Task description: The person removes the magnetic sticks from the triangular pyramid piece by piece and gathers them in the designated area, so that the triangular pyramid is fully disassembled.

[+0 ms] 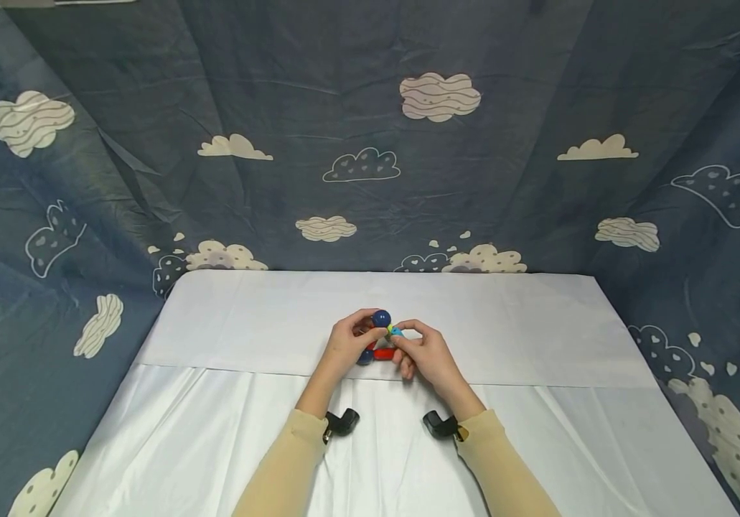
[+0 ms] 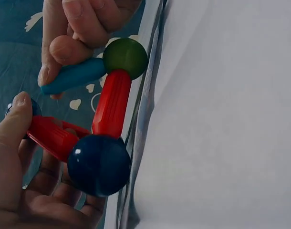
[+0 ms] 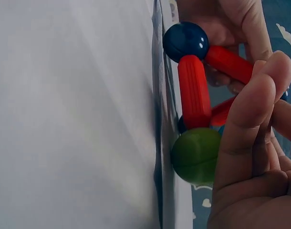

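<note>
So there's a ball-and-rod toy (image 2: 111, 102) up in both hands, over the middle of a counter (image 1: 247, 316) draped in white cloth. Can't tell if any of it touches the cloth.

Left hand (image 1: 344, 347) has a grip on the build, thumb near the end of one red rod (image 2: 54, 138), right by a dark blue ball (image 1: 381, 319) at the far corner, with the other fingers tucked underneath. Right hand (image 1: 424, 355) is pinching a light blue rod (image 2: 74, 76) between thumb and finger, near the end away from the green ball (image 2: 125, 58). The rod's other end touches that ball.

From the green ball a second red rod (image 3: 194, 90) runs over to another dark blue ball (image 3: 186, 42) at the near corner, and the left hand's red rod joins there too. Part of another red piece (image 3: 223, 112) shows behind, mostly blocked by fingers. Head view also has a yellow-green bit (image 1: 390, 328) by the right fingertips, too tiny to make out.

Other stuff: beige sleeves (image 1: 286, 459), a black wrist mount (image 1: 342, 422) on each arm, and a dark blue cloud-print curtain (image 1: 318, 86) behind the counter and down its sides.
</note>
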A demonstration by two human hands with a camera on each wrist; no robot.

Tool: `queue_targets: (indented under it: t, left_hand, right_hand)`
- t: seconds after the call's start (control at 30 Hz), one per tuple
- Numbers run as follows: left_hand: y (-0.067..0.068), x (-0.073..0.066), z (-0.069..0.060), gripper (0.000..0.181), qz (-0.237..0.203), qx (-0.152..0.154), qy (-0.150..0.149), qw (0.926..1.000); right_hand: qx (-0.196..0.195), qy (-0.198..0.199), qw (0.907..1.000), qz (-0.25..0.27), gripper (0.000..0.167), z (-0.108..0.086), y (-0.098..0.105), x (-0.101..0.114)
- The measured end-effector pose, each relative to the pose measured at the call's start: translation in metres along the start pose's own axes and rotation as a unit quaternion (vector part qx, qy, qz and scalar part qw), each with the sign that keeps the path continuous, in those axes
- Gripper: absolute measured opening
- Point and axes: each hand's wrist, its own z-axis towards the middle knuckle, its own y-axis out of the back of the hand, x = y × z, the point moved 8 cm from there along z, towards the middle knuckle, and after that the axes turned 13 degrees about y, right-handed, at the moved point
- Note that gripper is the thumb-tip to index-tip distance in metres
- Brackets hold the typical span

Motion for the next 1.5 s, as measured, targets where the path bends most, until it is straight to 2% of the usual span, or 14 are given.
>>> queue_targets:
  t: [0.17, 0.27, 0.43, 0.6, 0.83, 1.1, 1.27, 1.5]
  left_hand:
    - [0.010, 0.000, -0.001, 0.039, 0.013, -0.028, 0.011, 0.9995]
    - [0.020, 0.000, -0.001, 0.038, 0.018, -0.053, 0.015, 0.9983]
    - [0.034, 0.001, 0.000, 0.037, 0.027, -0.080, 0.018, 0.9963]
    - [0.046, 0.005, 0.001, 0.039, 0.048, -0.099, 0.026, 0.9936]
    - [0.059, 0.008, 0.001, 0.043, 0.061, -0.093, 0.017, 0.9937]
    - [0.072, 0.020, 0.003, 0.038, 0.106, -0.100, 0.034, 0.9887]
    - [0.073, 0.025, 0.006, 0.038, 0.134, -0.094, 0.051, 0.9851]
    - [0.068, 0.030, 0.007, 0.037, 0.170, -0.088, 0.060, 0.9797]
  right_hand:
    - [-0.012, -0.003, 0.9998, -0.019, 0.032, -0.002, 0.010, 0.003]
    - [-0.021, -0.003, 0.9979, -0.062, 0.032, -0.003, 0.020, 0.007]
    - [-0.037, -0.006, 0.9872, -0.155, 0.027, -0.005, 0.036, 0.016]
    - [-0.027, 0.002, 0.9753, -0.219, 0.024, -0.007, 0.050, 0.027]
    - [0.022, 0.007, 0.9560, -0.293, 0.022, -0.011, 0.066, 0.031]
    - [0.068, -0.019, 0.9467, -0.314, 0.020, -0.016, 0.077, 0.016]
    - [0.090, -0.036, 0.9406, -0.325, 0.015, -0.018, 0.081, 0.007]
    - [0.117, -0.039, 0.9224, -0.366, 0.015, -0.022, 0.081, 0.004]
